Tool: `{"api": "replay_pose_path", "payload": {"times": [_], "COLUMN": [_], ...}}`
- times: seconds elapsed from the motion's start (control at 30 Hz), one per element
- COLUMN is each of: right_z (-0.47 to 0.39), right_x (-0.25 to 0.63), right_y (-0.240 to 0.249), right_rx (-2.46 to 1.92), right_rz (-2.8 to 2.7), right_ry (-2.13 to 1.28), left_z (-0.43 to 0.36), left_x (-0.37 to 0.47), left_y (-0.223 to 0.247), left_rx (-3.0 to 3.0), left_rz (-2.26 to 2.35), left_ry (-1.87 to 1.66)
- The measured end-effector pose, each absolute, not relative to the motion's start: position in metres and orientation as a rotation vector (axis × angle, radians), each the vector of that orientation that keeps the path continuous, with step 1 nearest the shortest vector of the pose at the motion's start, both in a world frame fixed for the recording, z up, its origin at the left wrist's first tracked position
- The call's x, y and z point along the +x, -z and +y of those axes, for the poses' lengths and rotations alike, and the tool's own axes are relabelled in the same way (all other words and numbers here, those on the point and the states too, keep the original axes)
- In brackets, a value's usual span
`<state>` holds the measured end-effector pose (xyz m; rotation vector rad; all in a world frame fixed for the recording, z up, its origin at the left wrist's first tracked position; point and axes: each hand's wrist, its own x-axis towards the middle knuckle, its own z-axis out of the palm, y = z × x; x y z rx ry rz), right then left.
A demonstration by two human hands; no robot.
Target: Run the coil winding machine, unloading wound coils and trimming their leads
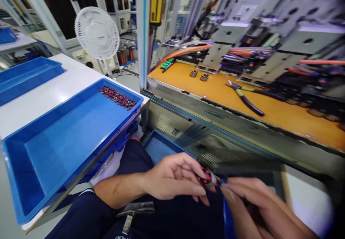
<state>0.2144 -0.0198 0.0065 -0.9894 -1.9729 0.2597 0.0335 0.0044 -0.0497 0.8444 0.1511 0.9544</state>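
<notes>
My left hand is closed at the fingertips round a small round part with red and dark windings and a pale metal band, held above my lap. My right hand is at the right of that part, its thumb and forefinger pinched close to the part's end. What the right fingers grip, if anything, is blurred and too small to name. A blue edge shows just under the right hand.
On the left table a blue tray holds rows of small dark-and-red parts. Two small round parts and pliers lie on the orange machine bench. Another blue tray is below it. A white fan stands behind.
</notes>
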Motion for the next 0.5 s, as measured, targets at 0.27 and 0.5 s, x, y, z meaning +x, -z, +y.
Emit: {"api": "replay_pose_path", "payload": {"times": [0.27,0.5], "right_z": [-0.015,-0.018], "right_x": [0.199,0.206], "right_y": [-0.024,-0.019], "right_rx": [-0.856,-0.871], "right_rz": [-1.881,-1.858], "right_ry": [-0.513,-0.555], "left_z": [0.006,0.006], "left_x": [0.027,0.030], "left_y": [0.029,0.038], "left_rx": [0.718,0.864], "left_rz": [0.308,0.278], "left_ry": [-1.018,-0.764]}}
